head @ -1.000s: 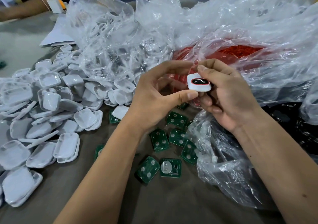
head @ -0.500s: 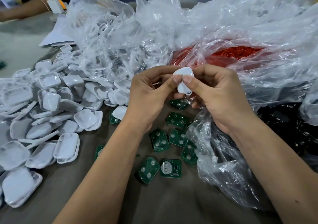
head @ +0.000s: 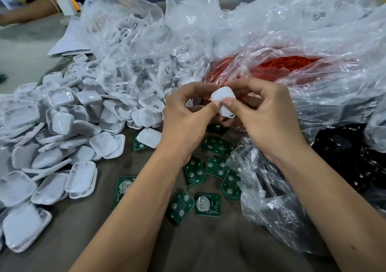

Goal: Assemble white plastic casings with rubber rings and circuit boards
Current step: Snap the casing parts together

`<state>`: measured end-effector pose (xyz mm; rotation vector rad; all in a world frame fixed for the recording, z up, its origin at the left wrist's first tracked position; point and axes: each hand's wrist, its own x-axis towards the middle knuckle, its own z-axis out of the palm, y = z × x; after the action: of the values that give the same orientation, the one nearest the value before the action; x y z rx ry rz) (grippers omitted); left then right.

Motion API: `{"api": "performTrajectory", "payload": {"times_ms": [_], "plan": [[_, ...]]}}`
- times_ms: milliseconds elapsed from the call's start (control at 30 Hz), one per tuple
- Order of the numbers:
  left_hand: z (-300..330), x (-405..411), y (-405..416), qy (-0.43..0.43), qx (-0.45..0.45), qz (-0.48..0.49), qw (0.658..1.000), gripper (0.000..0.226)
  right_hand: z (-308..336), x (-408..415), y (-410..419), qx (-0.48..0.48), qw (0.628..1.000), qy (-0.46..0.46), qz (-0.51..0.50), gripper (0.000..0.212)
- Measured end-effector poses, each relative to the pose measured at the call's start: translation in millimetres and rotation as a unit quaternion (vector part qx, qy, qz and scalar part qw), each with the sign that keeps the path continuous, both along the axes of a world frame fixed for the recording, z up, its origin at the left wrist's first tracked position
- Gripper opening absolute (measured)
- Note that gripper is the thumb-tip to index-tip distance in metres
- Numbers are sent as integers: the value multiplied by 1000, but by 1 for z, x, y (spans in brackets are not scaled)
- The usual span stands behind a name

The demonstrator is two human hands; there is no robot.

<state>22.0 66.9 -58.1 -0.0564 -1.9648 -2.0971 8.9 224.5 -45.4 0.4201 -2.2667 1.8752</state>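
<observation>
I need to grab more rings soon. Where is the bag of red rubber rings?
In the head view, the bag of red rubber rings lies at upper right, just behind both hands, right of the clear bag of white casings.

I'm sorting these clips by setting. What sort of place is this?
Most likely a small hand-assembly workbench for electronics: a heap of loose white casings, green circuit boards scattered on the table, and a clear bag of red rubber rings. Both hands hold one casing.
</observation>
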Motion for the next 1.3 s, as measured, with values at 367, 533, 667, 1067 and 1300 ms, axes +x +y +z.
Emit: {"api": "performTrajectory", "payload": {"times_ms": [367, 533, 667, 1067, 1300], "plan": [[-2, 2, 2, -3, -25, 10, 1000, 18, 0, 1, 0, 8, 999, -39, 28, 21], [0, 4, 5, -43, 13, -4, 999, 23, 1, 3, -2, 2, 997, -65, 30, 25], [1, 4, 5, -76, 31, -5, 997, 16, 1, 3, -2, -8, 996, -77, 37, 24], [7, -1, -5, -101, 90, 17, 991, 15, 5, 7, -5, 41, 998, 19, 45, 18], [16, 0, -8, -148, 206, -9, 967, 13, 5, 8, -5, 129, 988, 75, 33, 29]]}}
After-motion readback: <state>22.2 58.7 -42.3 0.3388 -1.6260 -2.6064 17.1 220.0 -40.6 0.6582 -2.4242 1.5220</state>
